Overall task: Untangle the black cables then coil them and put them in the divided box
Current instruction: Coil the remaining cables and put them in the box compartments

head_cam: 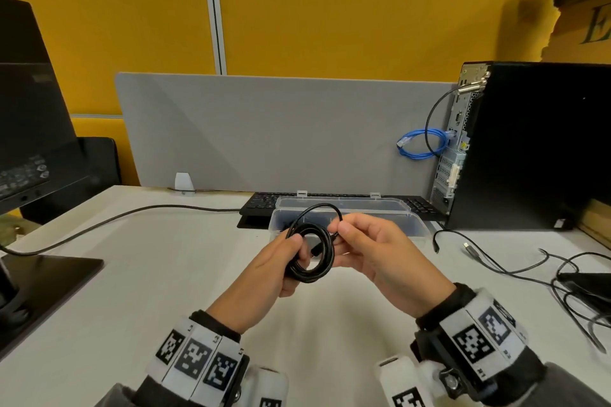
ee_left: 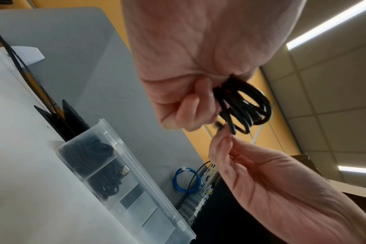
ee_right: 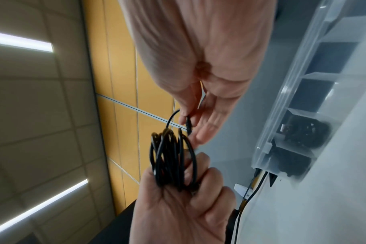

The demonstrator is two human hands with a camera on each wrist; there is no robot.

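Above desk (head_cam: pixel 165 274), cable coil (head_cam: pixel 309 253) in left hand (head_cam: pixel 267 269)

At centre frame, the left hand (head_cam: pixel 274 266) is gripping a coiled black cable (head_cam: pixel 310 253), fingers curling through the coil. At 3 o'clock of the coil, the right hand (head_cam: pixel 373 254) is pinching the cable's free end, which is arching up in a loop above the coil. At 12 o'clock of the hands, the clear divided box (head_cam: pixel 350 213) is sitting open on the white desk (head_cam: pixel 158 274), touching a black keyboard (head_cam: pixel 261 203). At 3 o'clock, loose black cables (head_cam: pixel 515 266) are lying tangled on the desk.
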